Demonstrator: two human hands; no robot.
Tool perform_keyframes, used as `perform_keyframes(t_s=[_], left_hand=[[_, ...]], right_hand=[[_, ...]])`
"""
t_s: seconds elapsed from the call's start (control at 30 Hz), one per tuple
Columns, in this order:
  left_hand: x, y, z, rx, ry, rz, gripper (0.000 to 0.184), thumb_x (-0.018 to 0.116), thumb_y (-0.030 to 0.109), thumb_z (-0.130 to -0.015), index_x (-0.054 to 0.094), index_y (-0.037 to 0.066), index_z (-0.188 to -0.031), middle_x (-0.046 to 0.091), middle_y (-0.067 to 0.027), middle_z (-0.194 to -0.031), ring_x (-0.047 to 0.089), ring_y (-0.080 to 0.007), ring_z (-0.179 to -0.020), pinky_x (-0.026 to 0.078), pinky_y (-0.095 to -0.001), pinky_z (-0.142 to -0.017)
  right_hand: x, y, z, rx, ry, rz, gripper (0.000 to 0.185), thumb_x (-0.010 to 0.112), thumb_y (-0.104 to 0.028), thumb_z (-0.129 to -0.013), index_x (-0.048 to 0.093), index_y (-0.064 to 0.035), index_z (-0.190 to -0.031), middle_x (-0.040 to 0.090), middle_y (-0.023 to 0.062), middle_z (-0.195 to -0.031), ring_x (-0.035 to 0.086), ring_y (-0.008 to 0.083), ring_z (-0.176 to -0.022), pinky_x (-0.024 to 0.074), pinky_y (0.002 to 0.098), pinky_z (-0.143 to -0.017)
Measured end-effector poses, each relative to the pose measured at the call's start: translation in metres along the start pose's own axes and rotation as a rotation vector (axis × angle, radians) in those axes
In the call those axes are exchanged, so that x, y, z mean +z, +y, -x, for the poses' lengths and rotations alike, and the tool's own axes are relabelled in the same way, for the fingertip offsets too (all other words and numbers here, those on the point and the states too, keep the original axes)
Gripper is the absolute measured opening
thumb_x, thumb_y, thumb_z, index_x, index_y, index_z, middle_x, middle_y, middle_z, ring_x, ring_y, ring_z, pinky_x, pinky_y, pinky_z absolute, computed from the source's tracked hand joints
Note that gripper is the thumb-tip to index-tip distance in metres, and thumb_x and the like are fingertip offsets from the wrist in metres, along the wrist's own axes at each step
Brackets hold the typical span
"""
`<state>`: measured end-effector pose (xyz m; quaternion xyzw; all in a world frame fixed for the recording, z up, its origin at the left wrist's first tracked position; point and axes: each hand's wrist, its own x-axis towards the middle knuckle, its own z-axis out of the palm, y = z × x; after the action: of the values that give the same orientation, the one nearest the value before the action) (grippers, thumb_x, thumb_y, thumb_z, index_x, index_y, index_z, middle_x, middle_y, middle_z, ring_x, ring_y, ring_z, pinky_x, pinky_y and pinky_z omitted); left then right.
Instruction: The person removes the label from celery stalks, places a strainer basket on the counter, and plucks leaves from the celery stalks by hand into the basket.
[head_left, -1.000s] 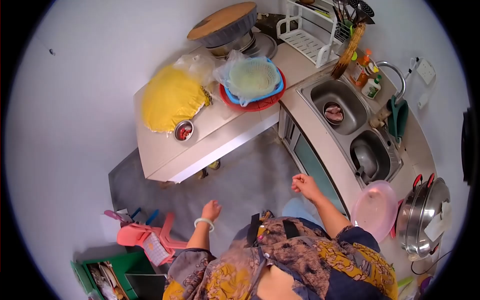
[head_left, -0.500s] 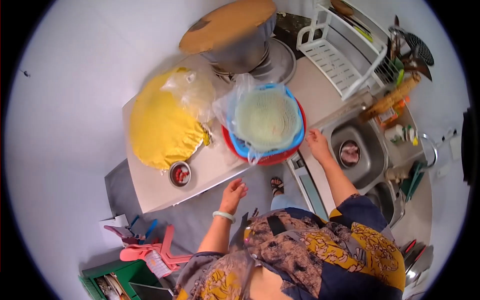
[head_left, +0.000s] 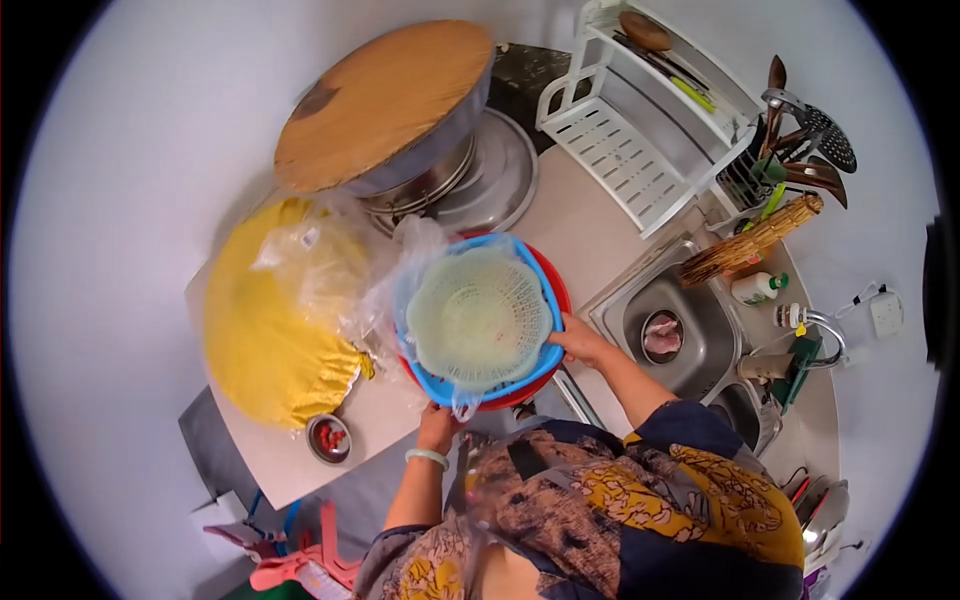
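Note:
A pale green colander (head_left: 478, 318) sits inside a blue plastic basket (head_left: 548, 290), which rests in a red basin (head_left: 549, 268) on the counter. My right hand (head_left: 582, 342) grips the blue basket's rim at its right side, thumb on top. At the near edge, my left hand (head_left: 438, 426), with a pale bangle on the wrist, has its fingers closed at the same basket's rim, partly hidden under it. A clear plastic bag (head_left: 405, 275) hangs along the left of the stack.
To the left lies a yellow cover (head_left: 270, 330), with a small metal bowl of red pieces (head_left: 329, 438) near it. Behind stands a large pot with a wooden lid (head_left: 390, 100). A white rack (head_left: 625, 160) and a sink (head_left: 690, 370) holding a bowl of meat (head_left: 661, 337) are right.
Both hands, apart from the stack before, have come to the blue basket's rim and closed there. The head view has shifted, so the counter's things appear lower and more to the left.

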<state>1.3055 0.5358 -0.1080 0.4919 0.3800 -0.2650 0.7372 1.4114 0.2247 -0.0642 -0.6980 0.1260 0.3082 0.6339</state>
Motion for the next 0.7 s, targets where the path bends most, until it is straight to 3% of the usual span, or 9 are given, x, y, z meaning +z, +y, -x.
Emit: perform_keyframes(t_s=[0.17, 0.27, 0.4, 0.5, 0.53, 0.7], left_hand=[[-0.011, -0.011, -0.026, 0.113, -0.112, -0.090, 0.040, 0.066, 0.003, -0.086, 0.054, 0.006, -0.124, 0.061, -0.0098, -0.120, 0.063, -0.0240, -0.103, 0.057, -0.0388, -0.080], [0.003, -0.001, -0.015, 0.054, -0.009, -0.033, 0.036, 0.062, 0.005, -0.089, 0.055, 0.006, -0.124, 0.062, -0.0097, -0.118, 0.064, -0.0246, -0.101, 0.057, -0.0389, -0.079], [0.002, -0.009, -0.014, 0.113, -0.046, -0.025, 0.033, 0.050, 0.009, -0.092, 0.054, 0.003, -0.124, 0.064, -0.0117, -0.113, 0.067, -0.0276, -0.093, 0.057, -0.0393, -0.078], [0.005, -0.004, 0.005, 0.094, -0.041, -0.056, 0.032, 0.049, 0.008, -0.092, 0.053, 0.000, -0.122, 0.064, -0.0140, -0.112, 0.067, -0.0284, -0.088, 0.058, -0.0397, -0.077], [0.004, -0.009, 0.006, 0.176, -0.040, -0.040, 0.029, 0.050, 0.008, -0.091, 0.053, -0.002, -0.119, 0.064, -0.0141, -0.109, 0.067, -0.0281, -0.086, 0.059, -0.0397, -0.077], [0.005, -0.004, 0.041, 0.203, 0.082, -0.066, 0.024, 0.049, 0.006, -0.090, 0.054, -0.001, -0.113, 0.065, -0.0106, -0.099, 0.066, -0.0233, -0.081, 0.058, -0.0345, -0.068]], right_hand=[[0.001, -0.010, 0.010, -0.002, 0.018, -0.179, 0.023, 0.062, -0.014, -0.086, 0.060, -0.0020, -0.106, 0.060, 0.0019, -0.069, 0.051, 0.0076, -0.046, 0.0374, 0.0207, -0.038], [-0.006, -0.019, 0.025, -0.049, 0.090, -0.277, 0.023, 0.061, -0.014, -0.086, 0.059, -0.0013, -0.105, 0.061, 0.0024, -0.069, 0.051, 0.0079, -0.045, 0.0380, 0.0206, -0.038], [-0.042, -0.012, 0.026, -0.085, 0.245, -0.368, 0.026, 0.064, -0.016, -0.086, 0.058, -0.0015, -0.106, 0.062, 0.0028, -0.071, 0.054, 0.0091, -0.048, 0.0393, 0.0221, -0.038], [-0.066, -0.028, 0.029, -0.155, 0.371, -0.441, 0.023, 0.063, -0.015, -0.086, 0.059, -0.0016, -0.104, 0.062, 0.0039, -0.074, 0.054, 0.0102, -0.050, 0.0400, 0.0233, -0.039], [-0.074, -0.032, 0.027, -0.177, 0.419, -0.478, 0.022, 0.063, -0.015, -0.086, 0.059, -0.0016, -0.103, 0.062, 0.0045, -0.076, 0.055, 0.0107, -0.051, 0.0404, 0.0239, -0.039], [-0.116, -0.020, -0.019, -0.350, 0.616, -0.657, 0.017, 0.062, -0.013, -0.086, 0.059, -0.0020, -0.099, 0.063, 0.0063, -0.081, 0.057, 0.0141, -0.057, 0.0421, 0.0265, -0.042]])
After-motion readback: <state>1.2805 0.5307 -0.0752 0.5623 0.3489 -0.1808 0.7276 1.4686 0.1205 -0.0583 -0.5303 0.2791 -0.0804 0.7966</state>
